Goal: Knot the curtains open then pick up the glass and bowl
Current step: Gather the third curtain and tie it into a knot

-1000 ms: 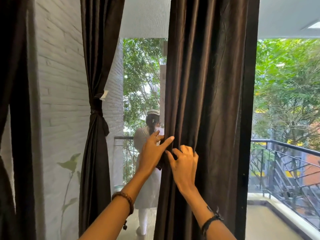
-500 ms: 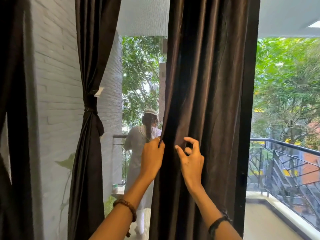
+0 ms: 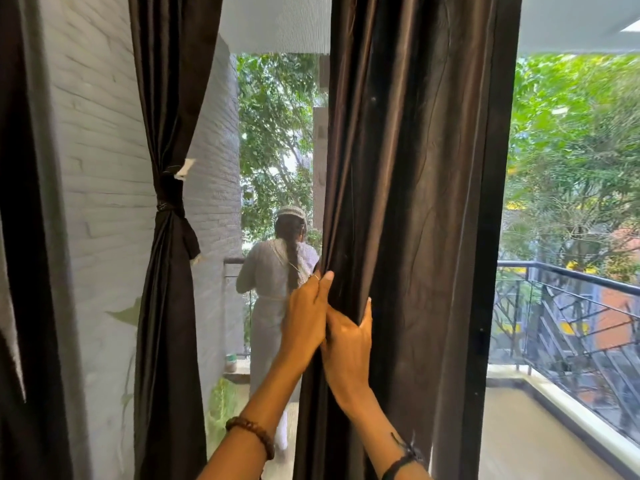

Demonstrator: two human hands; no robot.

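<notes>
the dark brown satin curtain (image 3: 408, 202) is hanging mid-doorway; the left hand (image 3: 306, 317) and right hand (image 3: 348, 344) are both gripping its left edge, touching. left of it, another brown curtain (image 3: 169, 271) is hanging knotted.

Open gap between knotted curtain (image 3: 166, 237) and hanging curtain (image 3: 415, 202), person (image 3: 273, 289) standing in it, railing (image 3: 571, 306) right.

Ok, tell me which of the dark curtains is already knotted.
The left curtain by the white brick wall: cinched at its middle, while the curtain in both hands hangs loose.
</notes>
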